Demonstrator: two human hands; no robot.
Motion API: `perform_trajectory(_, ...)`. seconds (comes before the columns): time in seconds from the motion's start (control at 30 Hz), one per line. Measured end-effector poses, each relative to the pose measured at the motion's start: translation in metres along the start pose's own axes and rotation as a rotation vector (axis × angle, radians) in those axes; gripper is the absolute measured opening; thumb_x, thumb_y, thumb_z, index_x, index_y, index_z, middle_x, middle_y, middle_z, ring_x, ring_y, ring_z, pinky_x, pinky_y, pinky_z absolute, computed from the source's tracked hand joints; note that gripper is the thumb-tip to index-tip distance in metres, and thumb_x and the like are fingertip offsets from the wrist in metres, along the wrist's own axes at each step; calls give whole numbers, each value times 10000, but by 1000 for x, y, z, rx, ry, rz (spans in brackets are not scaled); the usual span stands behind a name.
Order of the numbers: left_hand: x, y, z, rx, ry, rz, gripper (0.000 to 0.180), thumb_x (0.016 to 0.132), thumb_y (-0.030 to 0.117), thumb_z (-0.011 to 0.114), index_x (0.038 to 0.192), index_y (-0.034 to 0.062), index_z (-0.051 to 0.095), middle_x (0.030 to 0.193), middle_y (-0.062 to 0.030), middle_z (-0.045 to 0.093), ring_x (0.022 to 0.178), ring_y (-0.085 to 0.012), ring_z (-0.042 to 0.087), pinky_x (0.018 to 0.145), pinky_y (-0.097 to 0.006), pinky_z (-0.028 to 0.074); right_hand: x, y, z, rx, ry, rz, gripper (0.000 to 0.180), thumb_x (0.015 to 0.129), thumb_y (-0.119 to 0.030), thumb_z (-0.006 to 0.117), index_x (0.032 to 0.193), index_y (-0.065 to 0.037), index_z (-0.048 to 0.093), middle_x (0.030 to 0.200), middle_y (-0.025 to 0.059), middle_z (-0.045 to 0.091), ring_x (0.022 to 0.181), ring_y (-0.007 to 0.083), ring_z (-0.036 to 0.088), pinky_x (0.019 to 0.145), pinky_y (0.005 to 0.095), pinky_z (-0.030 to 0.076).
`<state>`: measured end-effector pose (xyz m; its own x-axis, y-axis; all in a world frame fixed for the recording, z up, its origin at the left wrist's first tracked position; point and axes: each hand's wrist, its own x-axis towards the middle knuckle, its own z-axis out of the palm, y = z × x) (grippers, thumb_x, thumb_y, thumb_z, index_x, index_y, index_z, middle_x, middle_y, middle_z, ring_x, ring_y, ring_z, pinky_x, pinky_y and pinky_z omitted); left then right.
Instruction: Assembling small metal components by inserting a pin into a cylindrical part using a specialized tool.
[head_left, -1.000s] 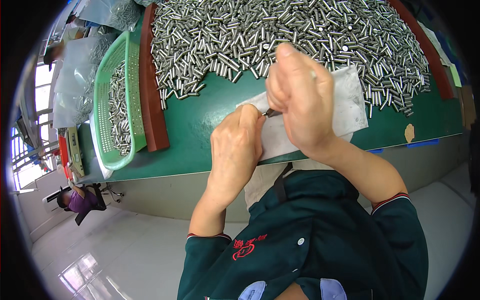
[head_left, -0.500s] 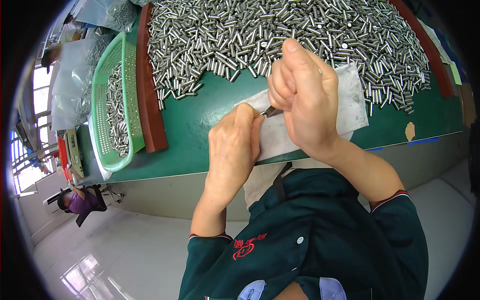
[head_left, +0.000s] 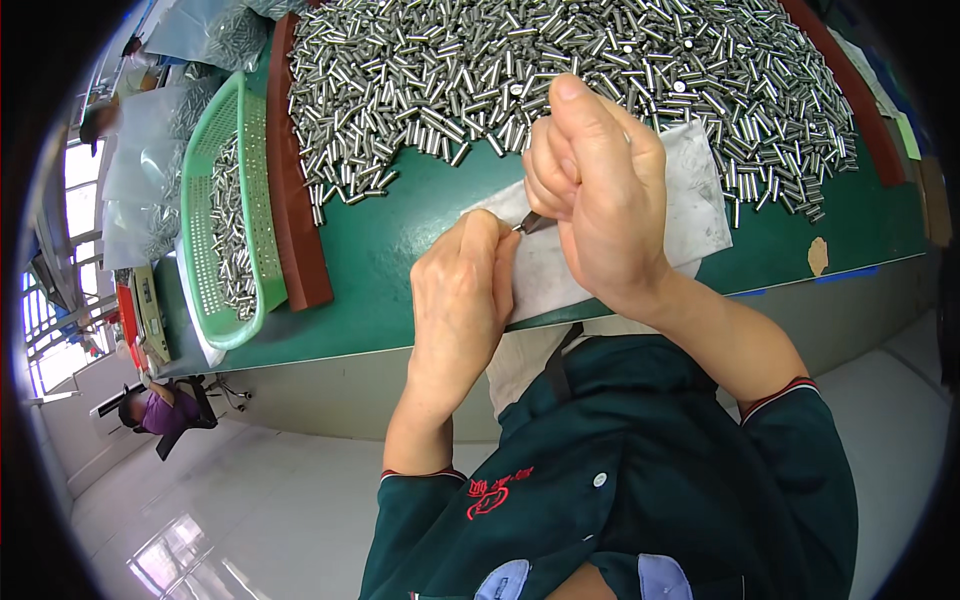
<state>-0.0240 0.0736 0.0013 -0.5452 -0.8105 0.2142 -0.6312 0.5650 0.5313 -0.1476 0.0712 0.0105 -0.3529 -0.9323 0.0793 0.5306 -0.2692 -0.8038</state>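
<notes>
My left hand (head_left: 462,280) is closed in a pinch, its fingertips round a small metal pin (head_left: 518,229) of which only a shiny end shows. My right hand (head_left: 610,200) makes a fist around a slim hand tool (head_left: 534,221). The tool's dark, narrow tip comes out below the fist and points at the pin's end; the rest is hidden in the palm, so its exact kind cannot be told. Both hands are over a whitish, grey-smudged cloth (head_left: 690,215) lying on the green tabletop (head_left: 390,235).
A wide heap of steel pins (head_left: 560,70) covers the far tabletop between two brown-red rails (head_left: 303,230). Left of them stands a green perforated basket (head_left: 262,200) holding more pins, with clear bags (head_left: 145,175) of pins beyond. A person in purple (head_left: 168,410) sits far left.
Both hands have shifted very slightly left in the picture, along with the scene. The grips stay the same, and the tool tip still points at the pin.
</notes>
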Motion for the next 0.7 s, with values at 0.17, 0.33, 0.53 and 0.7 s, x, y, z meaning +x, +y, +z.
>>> perform_trajectory(0.17,0,-1,0,-7,5,1,139,734,-12,541,689,-6,410,617,-162,470,553,-324,479,498,-377,381,0,0,0,-8,-13,1,396,897,-241,371,539,-106,273,430,-22,271,387,50,186,364,216,164)
perform_trajectory(0.33,0,-3,2,9,48,42,94,736,-1,574,706,-4,484,575,-130,486,478,-270,460,464,-315,375,-1,-2,1,8,-12,1,391,895,-234,369,537,-107,276,428,-21,274,382,49,180,360,215,159)
perform_trajectory(0.53,0,-2,0,10,36,27,91,736,-2,573,709,-4,486,572,-130,482,479,-269,457,464,-314,375,-1,-1,1,14,-24,15,388,893,-229,371,536,-106,279,429,-21,277,385,49,184,361,214,158)
perform_trajectory(0.7,-1,-2,1,10,19,20,120,733,-5,557,695,-3,443,591,-150,472,515,-300,469,481,-348,378,-1,1,0,-12,-29,-5,385,893,-225,375,538,-104,286,432,-23,279,388,46,189,362,213,159)
